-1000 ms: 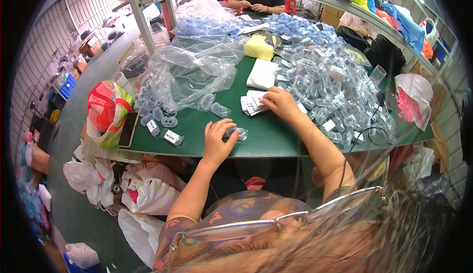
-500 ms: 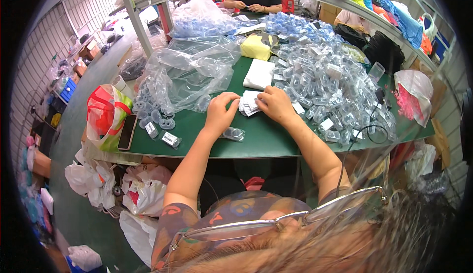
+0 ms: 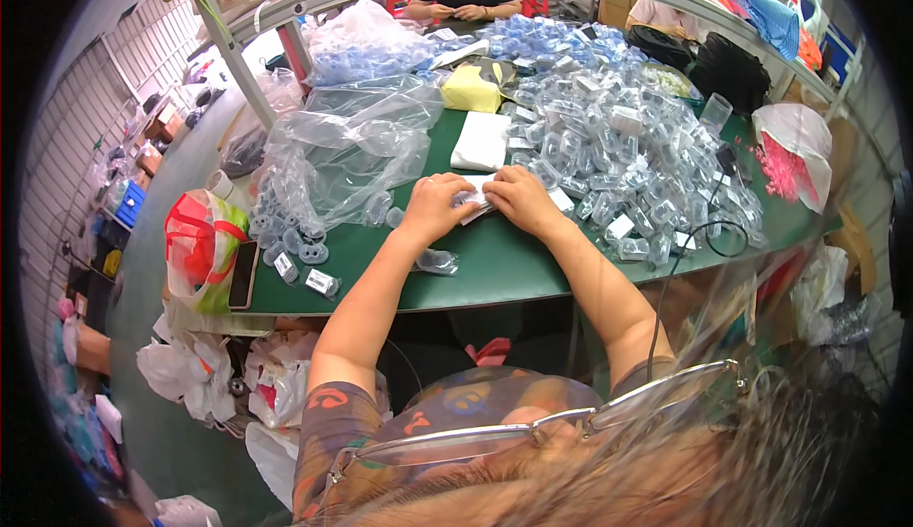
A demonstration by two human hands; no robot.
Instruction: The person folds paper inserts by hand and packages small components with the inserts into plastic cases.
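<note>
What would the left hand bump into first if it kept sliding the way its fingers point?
Probably the right hand: the left hand points rightward at the small white cards both hands pinch, with the right hand's fingers just beyond them.

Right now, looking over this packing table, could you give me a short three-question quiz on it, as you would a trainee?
1. True or false: both hands, left hand and right hand, meet at the small white cards.
2. The heap of clear plastic cases lies to which side of the hands?
A. left B. right
3. What colour is the table top?

Key: 1 true; 2 B; 3 green.
</note>
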